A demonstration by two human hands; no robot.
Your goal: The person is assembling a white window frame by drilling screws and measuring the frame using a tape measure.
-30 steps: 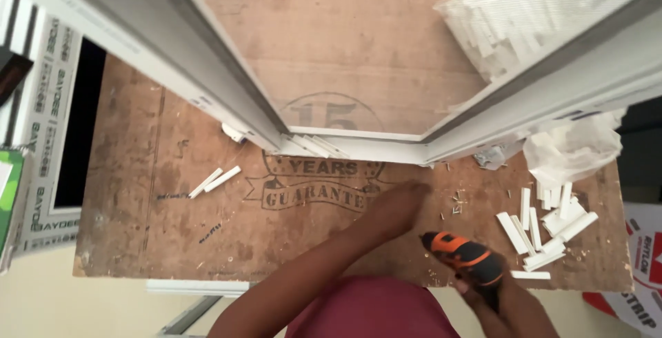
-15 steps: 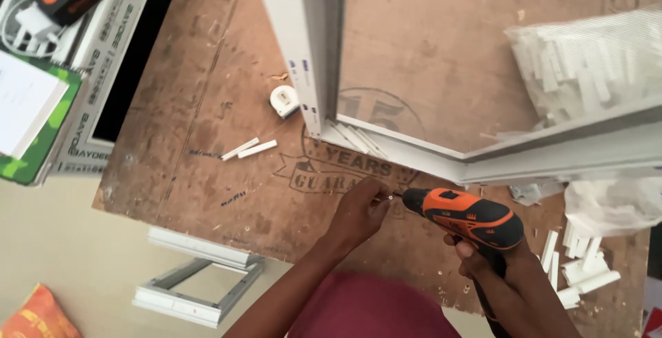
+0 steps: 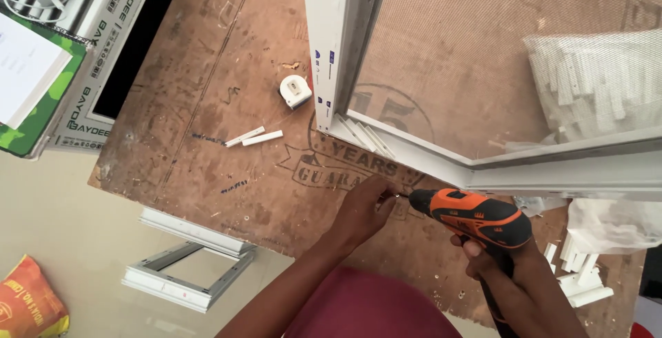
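Head: right hand grips drill; left hand at tip.

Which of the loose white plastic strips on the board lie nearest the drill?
The heap of short white strips at the board's right edge, just right of the right hand holding the orange drill. The two strips near the tape measure lie much farther left.

There is one orange and black drill, one white tape measure and one white window frame on the board. Two short white strips lie side by side. Two hands are visible. On the floor there is one small frame and one orange bag.
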